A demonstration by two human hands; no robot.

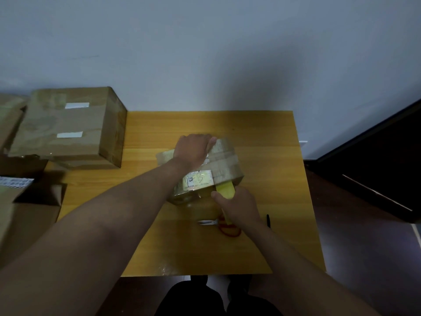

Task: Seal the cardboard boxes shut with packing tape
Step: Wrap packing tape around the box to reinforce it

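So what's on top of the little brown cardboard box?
The left hand rests on the small brown cardboard box; a white printed label and glossy tape bands show. Under the hand is hidden.

Scissors and pen lie on table.

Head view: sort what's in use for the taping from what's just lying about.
In use:
small cardboard box, left hand on top
yellow tape roll, held in right hand

Lying about:
red-handled scissors
black pen
large taped box
table
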